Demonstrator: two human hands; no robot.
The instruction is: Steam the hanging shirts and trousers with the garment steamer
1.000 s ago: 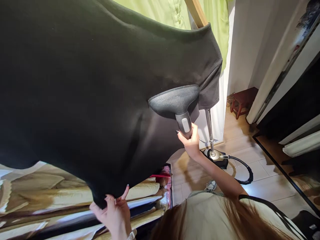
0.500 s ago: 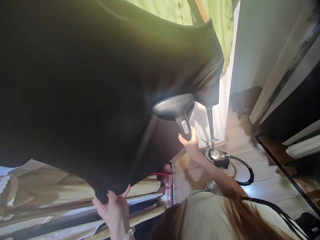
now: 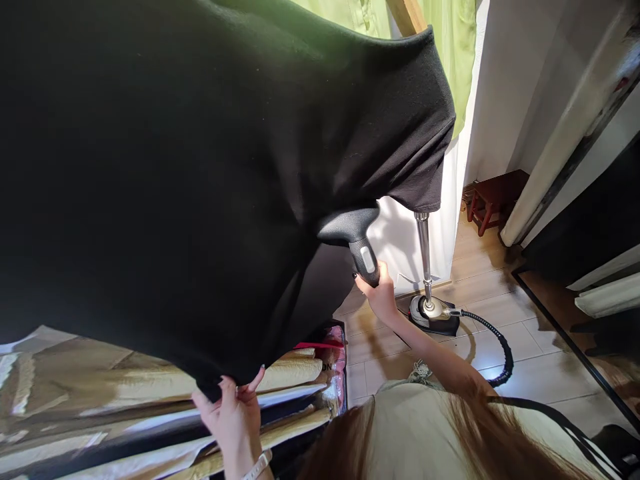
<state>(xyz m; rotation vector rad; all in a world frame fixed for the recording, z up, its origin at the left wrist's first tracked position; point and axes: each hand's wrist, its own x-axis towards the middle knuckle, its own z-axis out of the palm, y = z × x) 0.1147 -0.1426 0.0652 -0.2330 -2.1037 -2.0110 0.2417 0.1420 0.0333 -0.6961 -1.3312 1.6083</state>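
Observation:
A black short-sleeved shirt [image 3: 165,173] hangs stretched across most of the head view, its neckline and one sleeve toward the upper right. My left hand [image 3: 233,410] pinches its bottom hem at the lower middle and pulls it taut. My right hand [image 3: 379,293] is wrapped round the handle of a dark grey garment steamer head [image 3: 350,227]. The wide head presses into the cloth just below the sleeve, and folds spread from that spot. Part of its steaming face is hidden by the shirt.
The steamer's base [image 3: 435,313] with its metal pole [image 3: 424,250] and a black hose [image 3: 503,343] stands on the tiled floor. A light green garment [image 3: 450,73] hangs behind. Folded fabrics [image 3: 150,393] lie lower left; a red-brown stool [image 3: 500,190] is at the right.
The steamer head has tilted and slid slightly down, deeper behind the cloth under the sleeve. The steam haze has cleared. My left hand keeps its pinch on the hem, shifted slightly right.

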